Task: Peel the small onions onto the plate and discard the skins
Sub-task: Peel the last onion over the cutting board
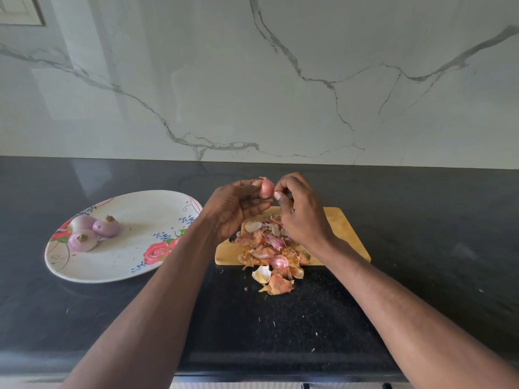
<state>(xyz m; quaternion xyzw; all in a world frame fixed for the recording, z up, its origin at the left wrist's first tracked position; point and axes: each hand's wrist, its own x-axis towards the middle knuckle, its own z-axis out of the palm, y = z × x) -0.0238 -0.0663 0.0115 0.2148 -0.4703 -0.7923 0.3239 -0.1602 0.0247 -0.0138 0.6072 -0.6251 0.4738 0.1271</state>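
Onion skins (pixel 273 258) lie heaped on the near half of a wooden cutting board (pixel 344 228), some spilling over its near edge onto the black worktop (pixel 421 290). Both forearms reach in from the worktop's front edge. Left of the board, apart from it, an oval flowered plate (pixel 134 209) holds three peeled onions (pixel 94 231) at its left end. Above the board's far edge, the left hand (pixel 234 209) grips a small onion (pixel 266 188) with curled fingers, while the right hand (pixel 300 209) pinches at its side. Beyond stands a marble wall (pixel 280 80).
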